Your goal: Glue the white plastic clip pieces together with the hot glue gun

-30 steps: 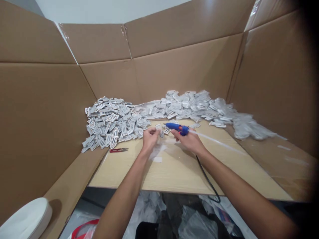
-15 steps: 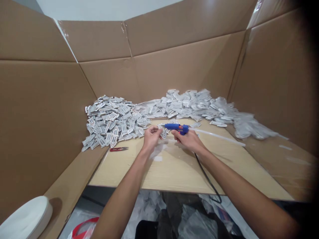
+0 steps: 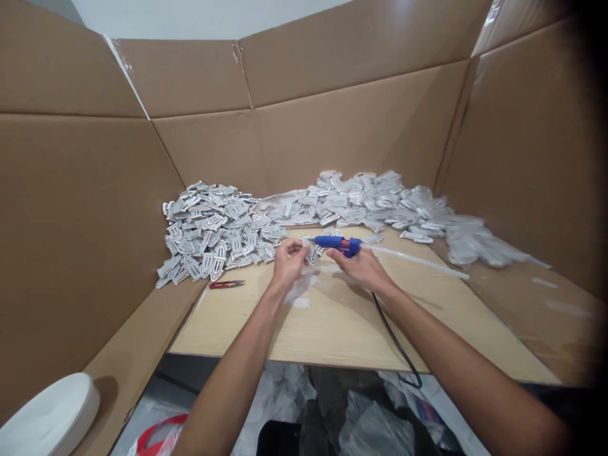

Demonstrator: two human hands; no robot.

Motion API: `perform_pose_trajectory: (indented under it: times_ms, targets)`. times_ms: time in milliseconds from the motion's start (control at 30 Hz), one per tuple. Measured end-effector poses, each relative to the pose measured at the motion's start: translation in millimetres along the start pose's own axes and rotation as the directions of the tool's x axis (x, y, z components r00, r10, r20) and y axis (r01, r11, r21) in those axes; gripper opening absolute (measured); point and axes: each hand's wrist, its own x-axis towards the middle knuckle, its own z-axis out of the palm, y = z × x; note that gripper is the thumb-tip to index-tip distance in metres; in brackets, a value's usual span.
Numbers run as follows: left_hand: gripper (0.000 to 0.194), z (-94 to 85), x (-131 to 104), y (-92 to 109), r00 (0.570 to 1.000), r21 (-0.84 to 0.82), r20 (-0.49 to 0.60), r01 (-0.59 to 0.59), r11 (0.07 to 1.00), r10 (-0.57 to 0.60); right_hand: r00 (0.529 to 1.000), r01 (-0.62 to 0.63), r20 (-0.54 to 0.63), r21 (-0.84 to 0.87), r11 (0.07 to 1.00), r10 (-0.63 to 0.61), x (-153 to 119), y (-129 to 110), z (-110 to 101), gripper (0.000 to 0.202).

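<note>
My left hand (image 3: 291,261) pinches a small grey-and-white slotted piece (image 3: 311,253), boat-shaped like those in the pile. Wrapped round the handle of a blue hot glue gun (image 3: 336,243) is my right hand (image 3: 358,266). The gun's nozzle points left and reaches the held piece; whether it touches is too small to tell. A long clear glue stick (image 3: 418,258) sticks out of the gun's back, and a black cord (image 3: 393,335) hangs below. Behind the gun, a few more slotted pieces lie on the board, partly hidden.
A heap of slotted pieces (image 3: 218,228) stands at the back left, with red thread snips (image 3: 227,284) before it. Plastic-wrapped pieces (image 3: 375,199) are piled at the back right. Cardboard walls (image 3: 351,126) enclose the wooden board (image 3: 228,332). A white round object (image 3: 52,411) sits lower left.
Almost nothing differs. Both hands, the glue gun and the held piece stay in nearly the same place.
</note>
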Motion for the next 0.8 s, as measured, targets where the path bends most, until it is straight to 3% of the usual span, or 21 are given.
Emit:
perform_pose_trajectory:
  times_ms: [200,300,367,467,567,667,800]
  targets:
    - [0.028,0.0,-1.5,2.3,1.0,0.021,-0.002,-0.006,1.0,0.006,0.999,0.033,-0.01,-0.078,0.996,-0.034,-1.4,1.5,3.2,0.039]
    - [0.028,-1.9,-1.1,2.8,1.0,0.049,0.008,-0.026,0.998,0.026,0.987,0.151,0.075,-0.172,0.973,-0.14,-3.0,2.4,4.4,0.035]
    - [0.028,-4.0,0.6,3.2,0.999,0.07,0.024,-0.042,0.997,0.041,0.956,0.277,0.175,-0.294,0.915,-0.233,-5.1,1.0,5.0,0.028]
    - [0.025,-7.4,4.1,3.9,0.999,0.099,0.029,-0.024,0.995,0.021,0.931,0.363,0.252,-0.543,0.757,-0.265,-9.2,-4.2,7.0,0.018]
    - [0.019,-11.7,4.8,4.1,0.999,0.15,-0.003,0.049,0.987,-0.05,0.932,0.345,0.154,-0.656,0.672,-0.328,-11.5,-7.8,8.9,0.02]
    - [0.016,-19.9,3.4,2.5,0.981,0.221,-0.009,0.193,0.956,-0.196,0.914,0.305,-0.036,-0.597,0.742,-0.404,-10.0,-4.4,7.5,0.025]
    - [0.022,-39.5,12.9,3.1,0.89,0.191,-0.066,0.455,0.87,-0.451,0.934,0.26,-0.11,-0.443,0.858,-0.339,-3.4,8.2,0.4,0.029]
